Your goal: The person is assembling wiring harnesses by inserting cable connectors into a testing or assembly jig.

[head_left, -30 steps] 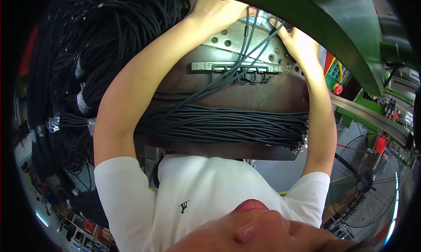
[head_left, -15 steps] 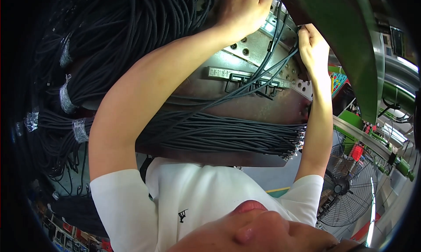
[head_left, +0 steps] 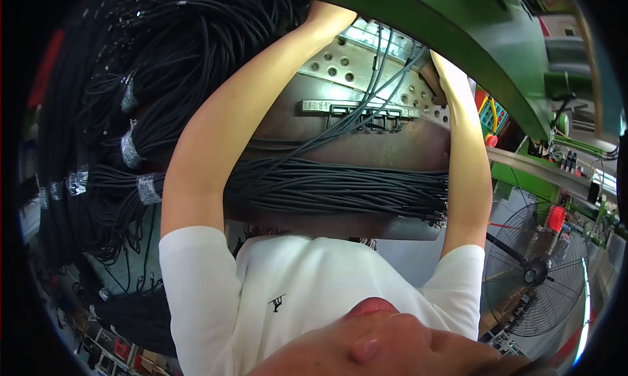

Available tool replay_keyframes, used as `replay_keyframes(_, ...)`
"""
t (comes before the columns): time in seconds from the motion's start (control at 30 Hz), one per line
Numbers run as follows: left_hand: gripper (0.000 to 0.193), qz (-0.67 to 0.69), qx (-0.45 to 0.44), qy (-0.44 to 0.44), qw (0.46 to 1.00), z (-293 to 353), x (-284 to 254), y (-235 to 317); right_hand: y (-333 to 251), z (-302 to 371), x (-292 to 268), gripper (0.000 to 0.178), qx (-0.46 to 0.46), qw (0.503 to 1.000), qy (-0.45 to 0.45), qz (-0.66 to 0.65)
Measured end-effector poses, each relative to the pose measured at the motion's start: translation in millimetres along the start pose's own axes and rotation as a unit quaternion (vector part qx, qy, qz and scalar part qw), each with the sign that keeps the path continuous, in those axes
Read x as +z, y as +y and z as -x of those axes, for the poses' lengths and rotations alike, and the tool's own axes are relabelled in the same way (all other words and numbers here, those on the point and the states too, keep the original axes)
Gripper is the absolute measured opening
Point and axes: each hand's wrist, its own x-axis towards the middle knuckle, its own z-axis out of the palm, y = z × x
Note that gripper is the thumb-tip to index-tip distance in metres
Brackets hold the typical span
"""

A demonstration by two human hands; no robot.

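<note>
Behind green frame (head_left: 458, 39) | hands (head_left: 332, 15) near cables (head_left: 356, 119) | opening, hold unclear (fingers hidden)

The left hand (head_left: 332, 14), seen with its thumb half a second ago, is now mostly covered by the green beam (head_left: 458, 29), with only its wrist end showing. The right hand (head_left: 447, 67), then visible and curled, also has its fingers hidden behind the beam. The beam covers more of the top of the view, and the upper ends of the raised cables (head_left: 347, 124) now pass behind it. The red button (head_left: 491, 140) is back in view, and the fan (head_left: 535, 272) appears further right. The left elbow (head_left: 190, 163) sits further right than in both earlier views.
</note>
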Motion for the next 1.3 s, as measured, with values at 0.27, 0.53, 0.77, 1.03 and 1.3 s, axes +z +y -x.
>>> replay_keyframes(0.27, 0.021, 0.261, -0.174, -0.104, 0.944, 18, -125, 99, -112, 73, -62, 0.027, -0.126, 0.991, 0.055, 0.004)
replay_keyframes(0.53, 0.025, 0.221, -0.149, -0.111, 0.957, 90, -264, 185, -33, 199, -145, 0.024, -0.042, 0.895, 0.416, -0.156)
replay_keyframes(0.77, 0.021, 0.081, -0.037, -0.123, 0.988, 74, -218, 229, 130, 98, -126, 0.042, -0.023, 0.939, 0.145, 0.311)
replay_keyframes(1.03, 0.022, 0.073, 0.059, -0.138, 0.986, 76, -195, 240, 29, 164, -184, 0.019, 0.023, 0.91, 0.348, 0.225)
replay_keyframes(1.3, 0.035, 0.142, 0.101, -0.177, 0.969, 67, -188, 236, -121, 357, -149, 0.038, 0.068, 0.864, -0.091, -0.491)
